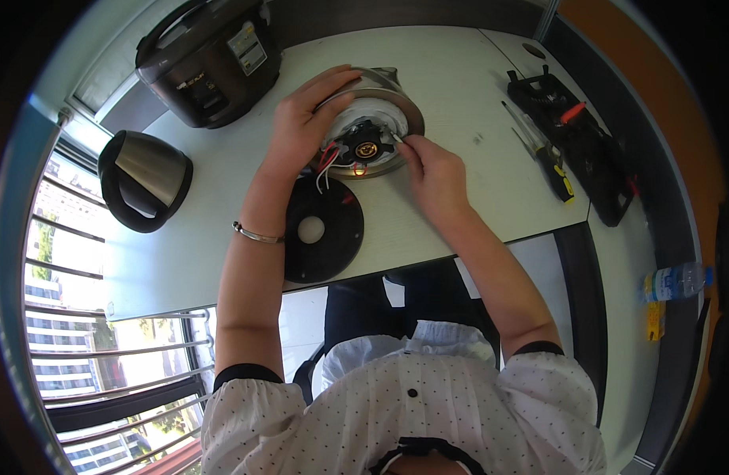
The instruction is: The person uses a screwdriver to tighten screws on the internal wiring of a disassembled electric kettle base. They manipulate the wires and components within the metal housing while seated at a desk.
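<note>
kettle opened up at the underside, its inner parts bare and both hands on it

on the table (475, 95), just in front of the person, an upturned steel kettle body (416, 119) (a kettle by its look, though the foreshortening makes that a judgement) lies with its underside facing up. the opening up looks done: a black disc-shaped base cover (336, 241) rests apart from it, nearer the person and close to the table's edge, with a pale round centre. inside the rim a whitish lining (371, 109) shows, and in its middle sits a black round coupler (366, 149) with a coppery ring.

what looks left is the inner part: the coupler is in its seat, red and white wires (329, 157) spill over the near rim with some ends hanging loose, and the cover is not back on.

the left hand (299, 119) clasps the far-left side of the body, its grip closed around the rim, thumb side inward. the right hand (439, 176) has its grip pressed together at the coupler's right edge, seemingly pinching a small pale piece (395, 138); what that is, i cannot tell.

off to the right, a yellow-and-black screwdriver (556, 176) lies out beside the open black tool case (582, 150), in neither hand.
</note>
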Motion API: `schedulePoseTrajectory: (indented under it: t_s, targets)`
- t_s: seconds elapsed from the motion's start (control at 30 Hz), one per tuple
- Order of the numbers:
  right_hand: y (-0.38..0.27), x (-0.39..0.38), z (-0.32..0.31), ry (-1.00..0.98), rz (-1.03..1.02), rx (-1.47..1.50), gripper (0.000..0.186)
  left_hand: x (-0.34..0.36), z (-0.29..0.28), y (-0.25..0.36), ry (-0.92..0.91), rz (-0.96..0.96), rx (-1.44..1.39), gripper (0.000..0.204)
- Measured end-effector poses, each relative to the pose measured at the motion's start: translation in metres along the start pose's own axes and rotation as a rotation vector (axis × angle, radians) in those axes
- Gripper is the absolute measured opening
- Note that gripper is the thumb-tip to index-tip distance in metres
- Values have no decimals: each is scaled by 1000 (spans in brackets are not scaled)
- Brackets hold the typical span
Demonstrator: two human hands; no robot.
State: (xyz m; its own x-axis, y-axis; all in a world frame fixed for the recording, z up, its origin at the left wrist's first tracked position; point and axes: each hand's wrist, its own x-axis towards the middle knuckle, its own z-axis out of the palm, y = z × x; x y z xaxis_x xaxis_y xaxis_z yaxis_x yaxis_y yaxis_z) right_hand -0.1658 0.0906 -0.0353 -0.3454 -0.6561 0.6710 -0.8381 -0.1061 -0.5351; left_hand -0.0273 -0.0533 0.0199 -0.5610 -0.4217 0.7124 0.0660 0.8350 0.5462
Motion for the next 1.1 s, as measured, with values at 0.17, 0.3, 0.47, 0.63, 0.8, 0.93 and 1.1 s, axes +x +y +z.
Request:
schedulePoseTrajectory:
  t_s: [0.17,0.3,0.47,0.63,0.8,0.93,1.1]
  targets:
    - [1,-2,4,44,-43,-14,15,0,0,1,-12,-29,-20,27]
    - [2,-3,4,38,-28,-21,16,1,0,2,-24,-47,-17,27]
    - [1,-2,6,35,-75,-62,15,1,1,5,-25,-62,-3,27]
    - [0,0,8,-34,20,14,13,1,0,6,-26,-63,40,27]
    - [5,3,9,-50,94,273,18,2,0,5,-33,-51,24,28]
    - [5,3,7,-86,122,271,18,2,-1,4,-40,-51,26,28]
    - [9,1,6,-49,-118,-29,15,1,0,8,-33,-79,28,28]
